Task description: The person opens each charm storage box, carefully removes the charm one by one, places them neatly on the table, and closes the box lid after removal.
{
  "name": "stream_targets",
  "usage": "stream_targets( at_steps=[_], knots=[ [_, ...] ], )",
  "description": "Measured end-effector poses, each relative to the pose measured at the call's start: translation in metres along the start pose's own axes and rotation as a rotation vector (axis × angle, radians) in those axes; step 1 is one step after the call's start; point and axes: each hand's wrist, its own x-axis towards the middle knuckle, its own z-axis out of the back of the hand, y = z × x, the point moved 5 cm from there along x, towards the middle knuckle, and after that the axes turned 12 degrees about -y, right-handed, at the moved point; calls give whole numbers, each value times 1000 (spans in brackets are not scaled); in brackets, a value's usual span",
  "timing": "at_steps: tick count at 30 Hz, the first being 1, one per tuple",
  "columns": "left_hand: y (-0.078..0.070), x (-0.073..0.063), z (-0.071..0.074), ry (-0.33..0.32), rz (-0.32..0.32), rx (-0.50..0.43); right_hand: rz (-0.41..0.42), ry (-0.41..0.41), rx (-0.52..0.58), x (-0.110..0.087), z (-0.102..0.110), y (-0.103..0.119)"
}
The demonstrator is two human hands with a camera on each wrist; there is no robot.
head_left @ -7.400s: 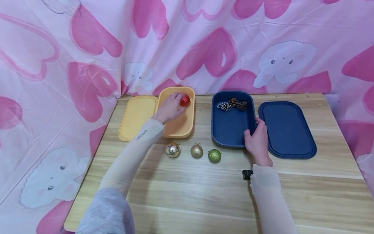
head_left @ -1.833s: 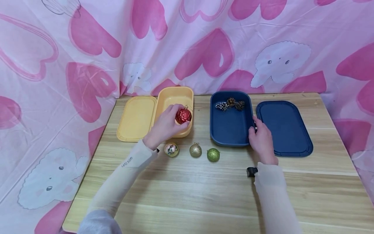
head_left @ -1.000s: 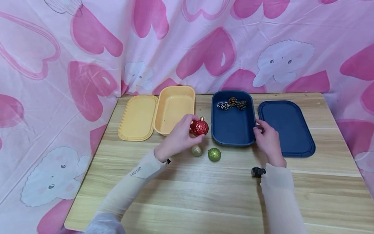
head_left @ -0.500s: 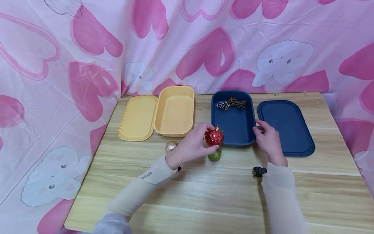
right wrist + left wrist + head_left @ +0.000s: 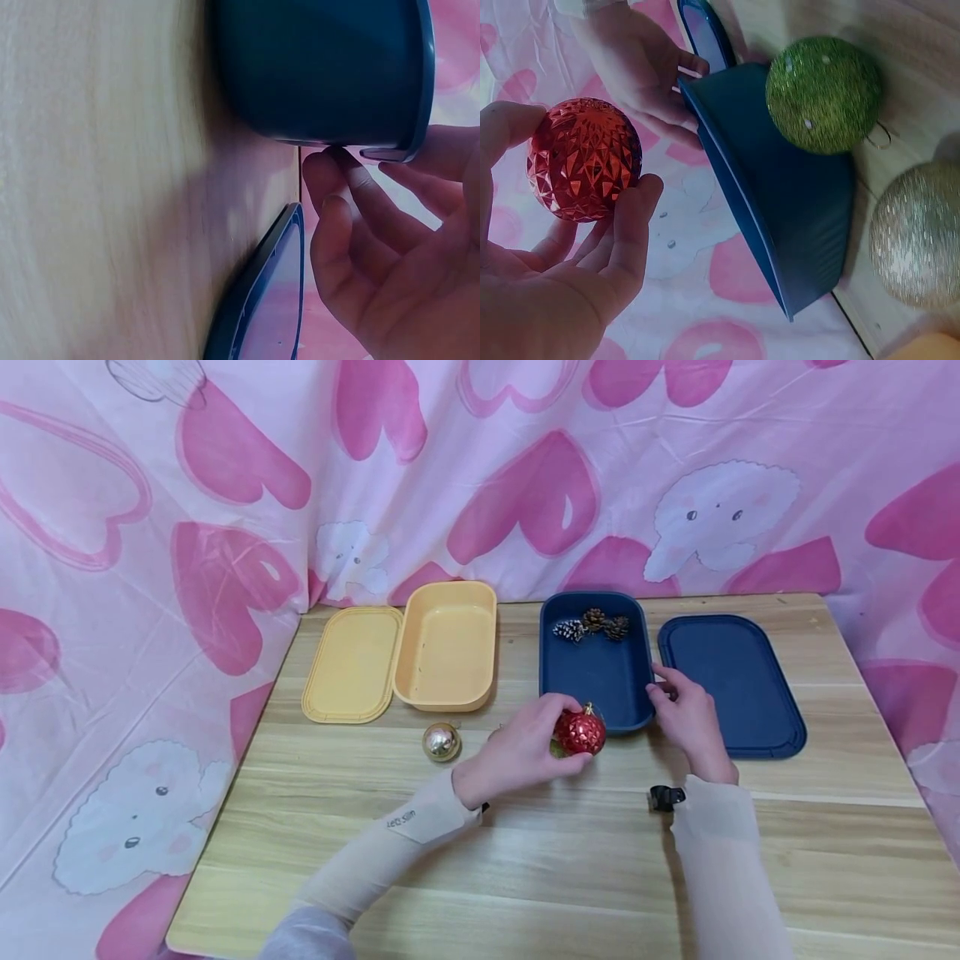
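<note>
My left hand (image 5: 525,747) holds a shiny red Christmas bauble (image 5: 581,732) between thumb and fingers, in front of the near edge of the dark blue box (image 5: 594,721). In the left wrist view the red bauble (image 5: 585,160) shows a faceted surface. My right hand (image 5: 690,714) grips the blue box's right rim, fingers against its outer wall (image 5: 330,75) in the right wrist view. Several pine cones (image 5: 592,625) lie at the far end inside. A green glitter bauble (image 5: 825,95) and a pale gold one (image 5: 922,232) are mostly hidden behind my left hand in the head view.
A shiny gold bauble (image 5: 441,742) lies before the yellow box (image 5: 450,652), which holds nothing visible. Its yellow lid (image 5: 352,664) lies to its left. The blue lid (image 5: 735,685) lies right of the blue box. Patterned pink cloth (image 5: 517,485) hangs behind the table.
My left hand has lifted the red bauble out of the yellow box and carried it right, past the other baubles, to the blue box's near edge. My right hand has stayed at the blue box.
</note>
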Motion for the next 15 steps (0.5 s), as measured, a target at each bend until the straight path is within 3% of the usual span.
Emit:
stream_targets(
  at_steps=[8,15],
  knots=[
    [-3,0,-12,54,40,-14,3,-6,-3,0,0,0],
    [-7,-4,-29,78,3,15,-6,0,-6,1,-1,-1]
  ],
)
